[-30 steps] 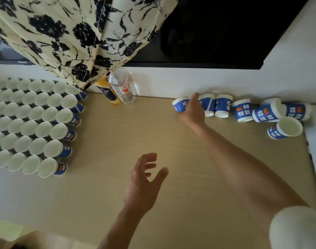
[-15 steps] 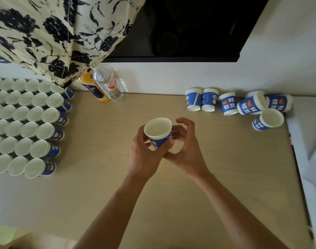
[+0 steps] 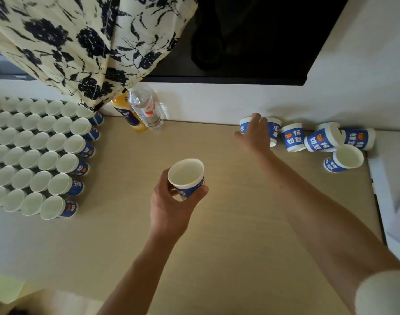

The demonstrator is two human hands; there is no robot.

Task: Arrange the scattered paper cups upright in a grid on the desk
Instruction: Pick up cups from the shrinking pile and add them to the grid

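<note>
Left hand (image 3: 169, 205) grips an upright paper cup (image 3: 187, 177); right hand (image 3: 254, 134) touches another cup (image 3: 243, 125).

Soft, diffuse light; the desk (image 3: 240, 223) glows warm at its centre and shadows are faint. The black panel (image 3: 251, 37) above shows no detail. The right hand (image 3: 254, 135) is motion-blurred, and wide-angle distortion bends the frame edges

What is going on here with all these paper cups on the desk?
A person is arranging paper cups on the desk. The left hand holds one cup upright over the middle. The right hand reaches onto the leftmost loose cup by the far wall; whether it grips yet is unclear. Other loose cups beside it lie tipped. A large grid of upright cups stands at the left.
</note>
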